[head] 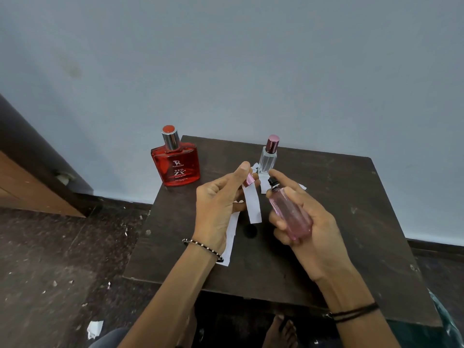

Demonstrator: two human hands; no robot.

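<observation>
Two hands work above the table (pixel 346 202). Left hand (pixel 218 204) pinches a pink cap (pixel 248 180) and a white strip (pixel 253 205), which hangs down. Right hand (pixel 311 222) grips the pink bottle (pixel 290 214) just beside the strip, uncapped, index finger over its black nozzle (pixel 272 182). Red bottle (pixel 177 167) at far-left corner; clear bottle (pixel 268 159) upright behind the hands.

Pink clear bottle (pixel 290 217): uncapped, black spray nozzle (pixel 272 182) exposed, tilted up-left, gripped in right hand (pixel 316 227). Pink metallic cap (pixel 248 180) and 1 white paper strip (pixel 253 207): pinched in left hand (pixel 216 207), strip hanging down, near nozzle.
</observation>
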